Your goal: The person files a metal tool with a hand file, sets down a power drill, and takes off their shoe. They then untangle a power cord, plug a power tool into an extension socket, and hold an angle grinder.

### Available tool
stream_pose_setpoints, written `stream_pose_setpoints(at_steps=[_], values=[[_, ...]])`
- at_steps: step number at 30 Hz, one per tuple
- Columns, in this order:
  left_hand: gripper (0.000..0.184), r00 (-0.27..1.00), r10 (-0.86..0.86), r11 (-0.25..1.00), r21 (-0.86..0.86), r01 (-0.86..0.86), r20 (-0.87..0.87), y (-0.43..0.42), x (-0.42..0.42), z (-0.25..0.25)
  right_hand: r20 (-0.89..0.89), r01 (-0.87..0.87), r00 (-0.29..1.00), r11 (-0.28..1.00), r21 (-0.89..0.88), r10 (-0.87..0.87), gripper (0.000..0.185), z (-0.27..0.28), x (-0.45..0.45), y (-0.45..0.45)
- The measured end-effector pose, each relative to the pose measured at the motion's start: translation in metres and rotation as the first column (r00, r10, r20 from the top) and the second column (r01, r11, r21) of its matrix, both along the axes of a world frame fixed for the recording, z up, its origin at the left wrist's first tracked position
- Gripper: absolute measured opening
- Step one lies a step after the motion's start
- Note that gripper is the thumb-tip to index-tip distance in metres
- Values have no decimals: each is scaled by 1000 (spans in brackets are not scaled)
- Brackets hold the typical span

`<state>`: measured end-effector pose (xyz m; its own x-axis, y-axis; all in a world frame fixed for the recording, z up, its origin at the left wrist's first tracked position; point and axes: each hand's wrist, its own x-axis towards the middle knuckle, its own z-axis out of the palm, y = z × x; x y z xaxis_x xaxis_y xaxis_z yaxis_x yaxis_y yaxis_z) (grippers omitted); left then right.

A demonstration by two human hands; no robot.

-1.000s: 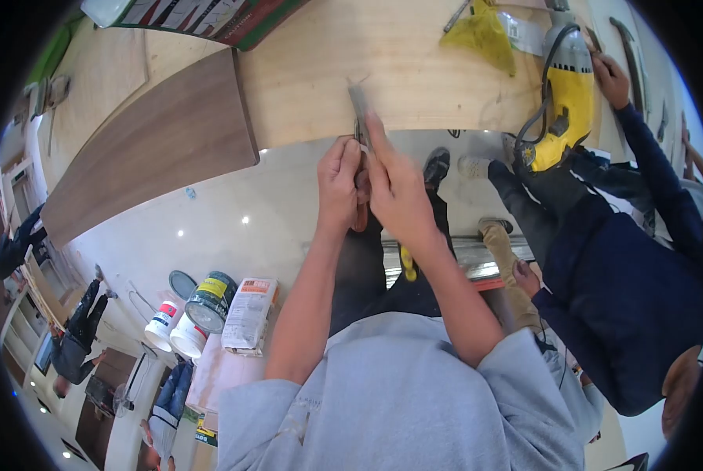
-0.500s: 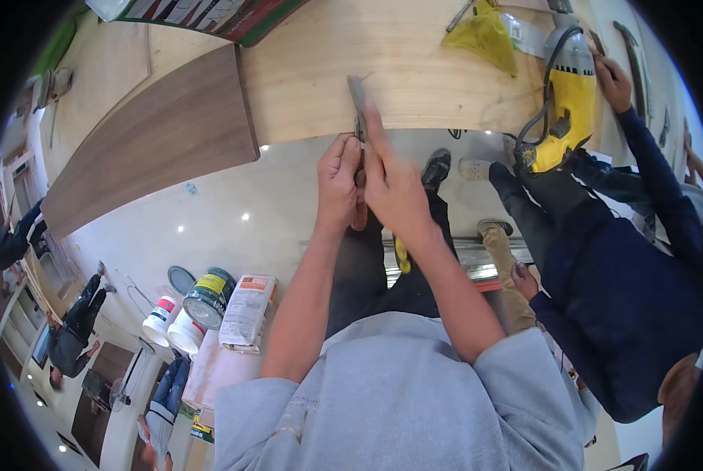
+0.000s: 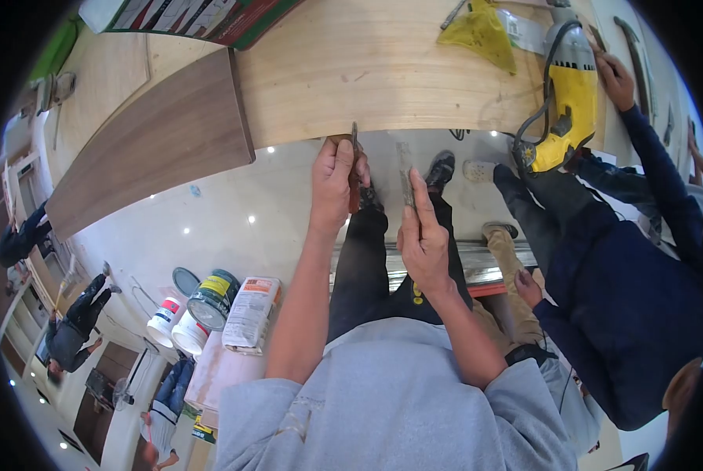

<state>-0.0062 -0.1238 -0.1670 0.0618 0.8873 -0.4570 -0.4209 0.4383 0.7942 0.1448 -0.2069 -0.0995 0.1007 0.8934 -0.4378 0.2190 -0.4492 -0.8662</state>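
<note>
My left hand [image 3: 333, 182] is closed around a small tool with a reddish-brown handle [image 3: 354, 196]; its thin dark metal tip [image 3: 355, 132] points up at the front edge of the wooden table [image 3: 328, 94]. To the right of it, apart from it, my right hand [image 3: 425, 243] grips a flat grey bar [image 3: 405, 169], with the forefinger stretched along it. The bar points up over the gap between the table and my body. What kind of tool each one is cannot be made out for certain.
A dark brown board [image 3: 159, 137] lies at the table's left. A yellow power drill [image 3: 567, 110] and a yellow bag [image 3: 481, 35] are at the right, beside a co-worker in dark blue [image 3: 622, 306]. Buckets [image 3: 214, 298] and a paper sack [image 3: 251, 314] stand lower left.
My right hand has moved down and right with the grey bar, away from the tool in my left hand. My left hand has shifted slightly left.
</note>
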Motion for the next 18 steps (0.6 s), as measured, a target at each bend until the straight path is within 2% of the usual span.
stream_pose_setpoints(at_steps=[5, 10, 13, 16, 18], values=[[31, 999, 4, 999, -35, -3, 52, -5, 4, 4, -11, -47, 999, 999, 13, 47, 58, 1, -6, 18], [32, 1000, 27, 999, -36, -27, 1, -6, 8, 10, -15, -73, 997, 997, -24, 73, 59, 0, -18, 41], [30, 999, 28, 1000, -11, -28, -21, -4, 12, 16, -39, -32, 999, 999, 32, 33, 60, -8, -25, 46], [29, 997, 24, 1000, 6, -24, -75, -3, 12, 18, -26, -61, 998, 997, 47, 62, 60, -4, -26, 51], [28, 994, 27, 1000, 9, -26, -108, -3, 13, 18, 30, -75, 997, 988, 138, 72, 60, -10, -29, 51]])
